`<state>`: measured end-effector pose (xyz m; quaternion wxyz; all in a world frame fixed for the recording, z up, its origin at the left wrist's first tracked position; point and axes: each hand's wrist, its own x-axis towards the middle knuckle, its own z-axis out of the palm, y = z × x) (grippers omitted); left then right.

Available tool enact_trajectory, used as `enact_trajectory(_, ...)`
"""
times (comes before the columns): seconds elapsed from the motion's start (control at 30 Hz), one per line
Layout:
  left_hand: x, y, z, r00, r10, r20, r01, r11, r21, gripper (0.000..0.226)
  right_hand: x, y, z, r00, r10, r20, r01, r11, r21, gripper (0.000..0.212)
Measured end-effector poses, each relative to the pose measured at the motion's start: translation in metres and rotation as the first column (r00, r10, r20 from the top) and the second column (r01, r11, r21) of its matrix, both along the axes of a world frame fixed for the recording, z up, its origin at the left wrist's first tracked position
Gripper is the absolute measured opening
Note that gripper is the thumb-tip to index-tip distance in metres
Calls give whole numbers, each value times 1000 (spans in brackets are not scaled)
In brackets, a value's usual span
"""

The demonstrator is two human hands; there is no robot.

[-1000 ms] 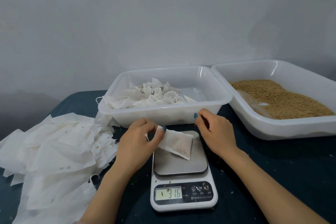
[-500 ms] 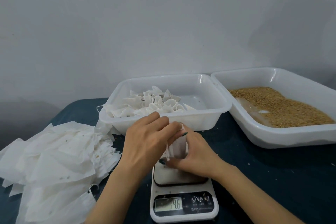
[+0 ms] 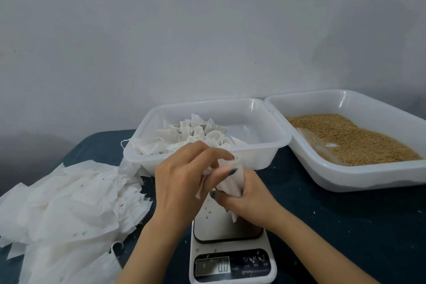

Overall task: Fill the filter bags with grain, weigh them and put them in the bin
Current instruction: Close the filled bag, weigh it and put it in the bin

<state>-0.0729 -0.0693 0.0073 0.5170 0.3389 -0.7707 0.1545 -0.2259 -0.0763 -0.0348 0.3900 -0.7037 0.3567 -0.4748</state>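
Dark blue table (image 3: 345,226), plain grey wall behind. Both hands are on one filter bag (image 3: 230,180): right hand (image 3: 251,203) curls round its lower part, left hand (image 3: 182,182) pinches the top, and the bag sits just above the scale (image 3: 230,260). Bin (image 3: 260,159) of filled bags is right behind the hands, grain tray (image 3: 345,182) is off past the right hand, and the empty bags pile (image 3: 69,203) is out beyond the left one.
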Motion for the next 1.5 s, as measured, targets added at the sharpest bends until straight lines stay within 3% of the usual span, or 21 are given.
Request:
enact_trajectory(0.07, 2, 1, -2, 973, -87, -214, 114, 987, 116, 45, -6, 0, 0, 999, -35, 13, 35, 999, 0, 15)
enact_trajectory(0.17, 6, -2, -13, 863, -116, -492, 253, 942, 222, 60, -18, -2, 6, 995, -97, 8, 97, 995, -16, 18)
enact_trajectory(0.27, 13, -4, -22, 773, -63, -631, 319, 899, 301, 61, -35, -9, 18, 978, -205, -31, 202, 976, -76, 18)
enact_trajectory(0.33, 16, -7, -23, 732, -36, -680, 343, 882, 323, 63, -50, -19, 24, 929, -362, -71, 353, 929, -113, 23)
enact_trajectory(0.4, 17, -8, -23, 709, -30, -705, 360, 875, 324, 62, -69, -31, 32, 787, -579, -213, 551, 815, -182, 42)
enact_trajectory(0.43, 17, -8, -23, 702, -31, -711, 369, 871, 326, 58, -80, -37, 36, 665, -678, -313, 630, 734, -253, 45)
enact_trajectory(0.5, 17, -9, -24, 703, -35, -710, 384, 859, 338, 49, -102, -46, 43, 432, -795, -425, 712, 590, -380, 35)
enact_trajectory(0.57, 16, -9, -25, 703, -37, -710, 401, 845, 354, 45, -118, -50, 46, 308, -814, -493, 754, 525, -395, 28)
enact_trajectory(0.77, 16, -12, -28, 708, -46, -705, 434, 815, 383, 44, -151, -61, 56, 79, -673, -735, 821, 462, -335, 39)
enact_trajectory(0.93, 19, -12, -30, 721, -45, -691, 436, 805, 403, 45, -158, -66, 60, -65, -338, -939, 820, 518, -243, 26)
enact_trajectory(1.23, 18, -11, -32, 736, -29, -676, 426, 796, 430, 45, -168, -67, 58, -57, -94, -994, 786, 609, -102, 21)
enact_trajectory(1.4, 19, -15, -38, 755, 25, -655, 382, 795, 471, 53, -168, -70, 66, -71, 12, -997, 789, 613, -49, 22)
enact_trajectory(1.5, 19, -18, -44, 781, 92, -618, 342, 764, 547, 43, -167, -70, 69, -81, 15, -997, 781, 622, -53, 24)
